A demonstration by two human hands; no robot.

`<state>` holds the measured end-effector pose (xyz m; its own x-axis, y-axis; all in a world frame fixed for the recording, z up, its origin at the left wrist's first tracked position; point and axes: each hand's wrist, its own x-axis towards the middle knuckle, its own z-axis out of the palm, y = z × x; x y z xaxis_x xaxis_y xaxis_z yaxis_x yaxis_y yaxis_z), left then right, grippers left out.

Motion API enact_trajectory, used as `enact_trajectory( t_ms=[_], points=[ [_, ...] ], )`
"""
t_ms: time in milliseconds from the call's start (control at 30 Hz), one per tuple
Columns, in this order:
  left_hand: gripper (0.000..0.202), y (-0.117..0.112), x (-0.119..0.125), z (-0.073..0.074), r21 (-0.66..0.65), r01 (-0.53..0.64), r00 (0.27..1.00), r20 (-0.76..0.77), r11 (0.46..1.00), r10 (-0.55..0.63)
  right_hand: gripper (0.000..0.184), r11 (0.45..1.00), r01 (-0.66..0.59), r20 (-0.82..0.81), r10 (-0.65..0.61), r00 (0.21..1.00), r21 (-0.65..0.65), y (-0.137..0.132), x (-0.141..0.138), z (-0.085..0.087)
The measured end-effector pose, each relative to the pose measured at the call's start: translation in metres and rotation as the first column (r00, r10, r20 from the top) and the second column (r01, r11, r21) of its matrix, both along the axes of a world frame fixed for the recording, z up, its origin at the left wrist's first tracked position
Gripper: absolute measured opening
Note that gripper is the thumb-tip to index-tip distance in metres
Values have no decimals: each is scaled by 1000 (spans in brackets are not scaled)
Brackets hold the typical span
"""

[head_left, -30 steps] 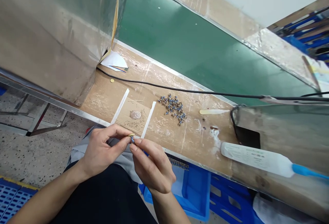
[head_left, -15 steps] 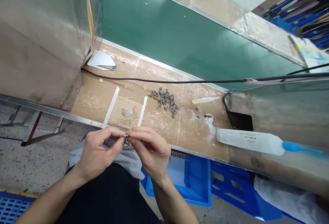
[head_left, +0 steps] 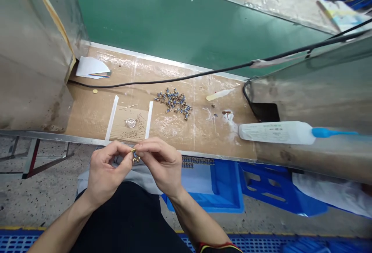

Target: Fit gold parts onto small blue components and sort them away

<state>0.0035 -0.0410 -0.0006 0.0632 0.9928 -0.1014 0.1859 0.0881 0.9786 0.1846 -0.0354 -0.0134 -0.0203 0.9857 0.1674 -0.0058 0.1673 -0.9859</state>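
Observation:
Between my two hands, just off the bench's front edge, is a small gold and blue metal piece (head_left: pixel 135 157); its exact kind is too small to make out. My left hand (head_left: pixel 109 169) pinches it from the left with thumb and forefinger. From the right, my right hand (head_left: pixel 161 164) closes its fingertips on the same piece. Beyond them, a pile of similar small blue and gold pieces (head_left: pixel 176 102) lies on the bench. Left of the pile, a small clear round blob (head_left: pixel 130 123), tiny dark bits and a thin stick (head_left: pixel 128 107) lie between two white tape strips.
A white bottle with a blue nozzle (head_left: pixel 276 132) lies at the right. A black cable (head_left: pixel 162 81) crosses the cardboard-covered bench (head_left: pixel 171 138). Below the front edge stands a blue bin (head_left: pixel 228 191) with rows of small pieces. Metal panels (head_left: pixel 35 59) flank the bench.
The view has shifted, so the bench and its contents appear further left and slightly higher. Both hands still hold the small piece, which looks slightly turned. More of the blue bin shows.

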Motion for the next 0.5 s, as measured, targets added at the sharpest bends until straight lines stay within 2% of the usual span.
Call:
enact_trajectory(
  t_ms=[167,233,367,500],
  points=[
    [9,0,7,-4,-67,14,1000,13,998,-13,11,998,50,-38,-51,998,-26,-3,5,-4],
    [8,2,12,-9,-102,-13,1000,27,995,15,6,997,79,-45,-79,996,-10,-4,8,-8],
    [18,8,30,-24,-212,-23,974,217,977,70,8,969,199,-3,-201,980,143,-8,19,-27],
    [24,9,46,-37,-334,123,921,390,935,18,14,923,207,190,-278,941,324,-24,30,-49]
  ],
)
